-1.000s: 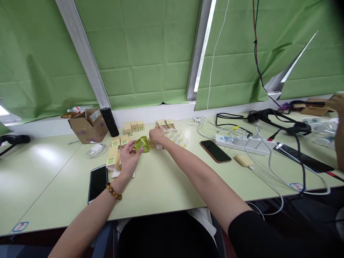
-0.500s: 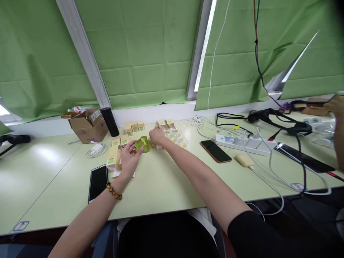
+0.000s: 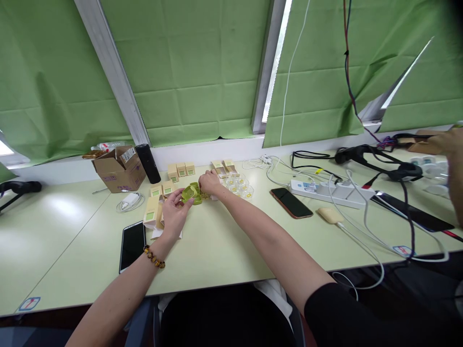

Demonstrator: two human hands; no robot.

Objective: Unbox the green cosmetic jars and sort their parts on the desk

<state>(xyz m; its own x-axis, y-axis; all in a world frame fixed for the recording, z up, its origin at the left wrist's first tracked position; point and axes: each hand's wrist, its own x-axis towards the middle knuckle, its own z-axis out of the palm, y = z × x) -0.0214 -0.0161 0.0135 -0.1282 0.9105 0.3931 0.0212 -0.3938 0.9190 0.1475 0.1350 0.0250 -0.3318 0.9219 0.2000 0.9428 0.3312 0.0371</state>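
Observation:
My left hand point(image 3: 174, 210), with a beaded bracelet at the wrist, pinches a small green plastic case point(image 3: 189, 192). The case is open, showing rounded hollows. Close to its right side is my right hand point(image 3: 210, 182), its fingers bent down and pressed together; whatever they grip is hidden behind the hand. A yellowish piece with small cells point(image 3: 205, 196) partly shows under the right hand. Several clear domed containers with yellow bits point(image 3: 238, 184) lie just right of that hand. Small cream boxes with green labels point(image 3: 152, 210) stand beside and behind my left hand.
A phone point(image 3: 132, 246) lies left of my left forearm; another phone point(image 3: 291, 202) is to the right. A power strip point(image 3: 331, 192) with tangled cables stretches beyond it. At back left stand a cardboard box point(image 3: 121, 171) and a black cylinder point(image 3: 148, 164). Another person's arm point(image 3: 454, 168) shows far right.
My right hand has shifted slightly left, closer to the green case. My left hand keeps its hold on the case with almost no movement.

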